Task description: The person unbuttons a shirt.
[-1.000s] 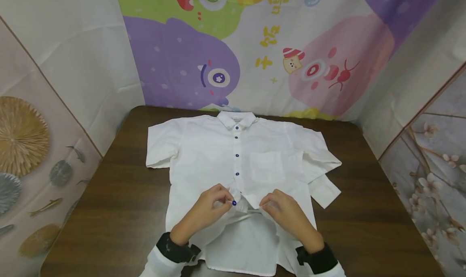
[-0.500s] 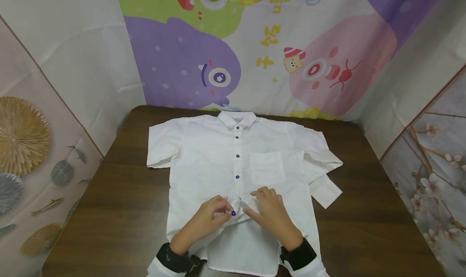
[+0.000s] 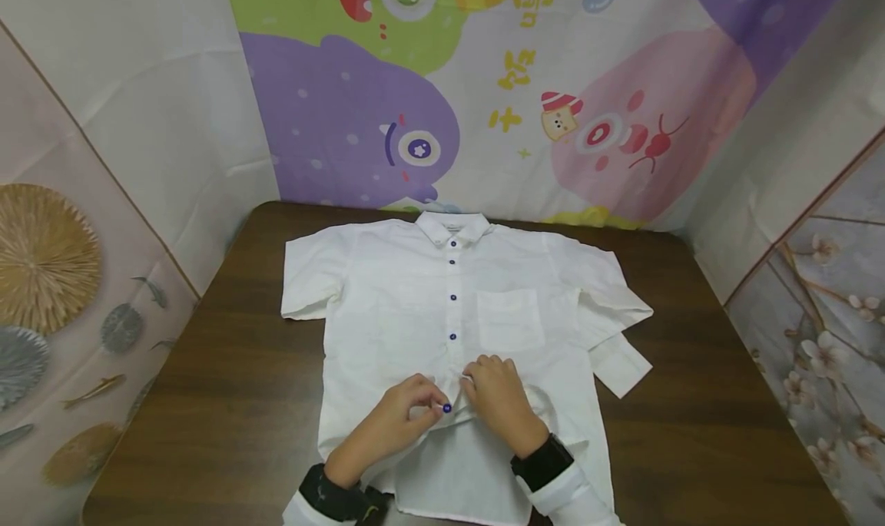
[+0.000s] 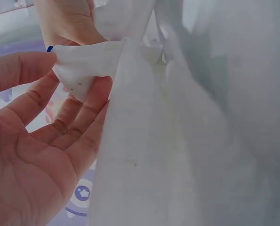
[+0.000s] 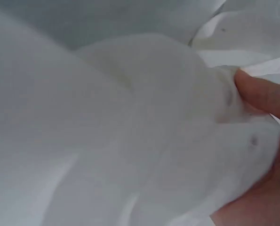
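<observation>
A white short-sleeved shirt (image 3: 394,296) lies front up, its collar toward the far side. Dark blue buttons run down its middle, fastened in the upper part. Near the hem, my left hand (image 3: 401,415) pinches the shirt's edge beside a loose blue button (image 3: 447,408). The left wrist view shows that button (image 4: 50,48) at the fingertips, seen edge on. Just to the right, my right hand (image 3: 503,399) grips the opposite front edge. In the right wrist view, the thumb (image 5: 264,94) presses on bunched white cloth (image 5: 130,117); part of the fingers is hidden.
The shirt is spread on a dark brown wooden table (image 3: 712,418). A cartoon-printed cloth (image 3: 498,173) hangs behind the far edge, with patterned panels at both sides. Black bands (image 3: 542,462) circle both wrists.
My right hand let go of the front edge with spread fingers, moved left, and now grips cloth close to the button. The left hand keeps its pinch, slightly nearer the hem.
</observation>
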The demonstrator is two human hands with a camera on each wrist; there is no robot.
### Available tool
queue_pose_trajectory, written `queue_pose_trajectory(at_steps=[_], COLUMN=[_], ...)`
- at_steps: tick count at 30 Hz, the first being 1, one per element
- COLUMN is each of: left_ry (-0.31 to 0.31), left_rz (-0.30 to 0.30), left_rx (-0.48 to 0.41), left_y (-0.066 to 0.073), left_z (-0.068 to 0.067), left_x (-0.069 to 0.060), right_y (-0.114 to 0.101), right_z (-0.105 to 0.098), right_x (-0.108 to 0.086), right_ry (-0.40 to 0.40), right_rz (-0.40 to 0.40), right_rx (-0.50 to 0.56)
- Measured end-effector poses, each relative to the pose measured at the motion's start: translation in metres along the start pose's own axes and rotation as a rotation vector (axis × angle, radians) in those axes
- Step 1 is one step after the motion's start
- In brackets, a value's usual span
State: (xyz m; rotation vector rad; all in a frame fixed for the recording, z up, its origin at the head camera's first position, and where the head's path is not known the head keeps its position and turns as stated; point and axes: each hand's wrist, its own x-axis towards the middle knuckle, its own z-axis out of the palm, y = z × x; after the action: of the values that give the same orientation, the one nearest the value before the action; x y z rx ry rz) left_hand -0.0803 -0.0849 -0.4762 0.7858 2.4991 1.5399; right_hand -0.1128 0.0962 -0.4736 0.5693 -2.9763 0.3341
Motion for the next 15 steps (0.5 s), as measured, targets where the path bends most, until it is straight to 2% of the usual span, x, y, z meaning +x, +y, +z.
queue_pose_trajectory(at_steps=[4,7,11,15], left_ry=[-0.009,0.022,0.129,0.25], left_rz=[0.004,-0.038,-0.085,-0.086], left_rx=[0.038,0.061,0.077,0.112], left_y=[0.002,0.007,0.014,0.02], left_z=[-0.003,-0.007,-0.011,-0.013], left_x=[0.003,0.009,0.019,0.033], right_y=[0.001,0.003,0.005,0.004], right_z=[-0.007,-0.014,-0.024,-0.034], right_x=[0.004,0.008,0.014,0.019], right_ry=[0.057,0.12,0.192,0.227], right_rz=[-0.005,0.001,0.016,0.035], right_rx=[0.041,0.094,0.182,0.25])
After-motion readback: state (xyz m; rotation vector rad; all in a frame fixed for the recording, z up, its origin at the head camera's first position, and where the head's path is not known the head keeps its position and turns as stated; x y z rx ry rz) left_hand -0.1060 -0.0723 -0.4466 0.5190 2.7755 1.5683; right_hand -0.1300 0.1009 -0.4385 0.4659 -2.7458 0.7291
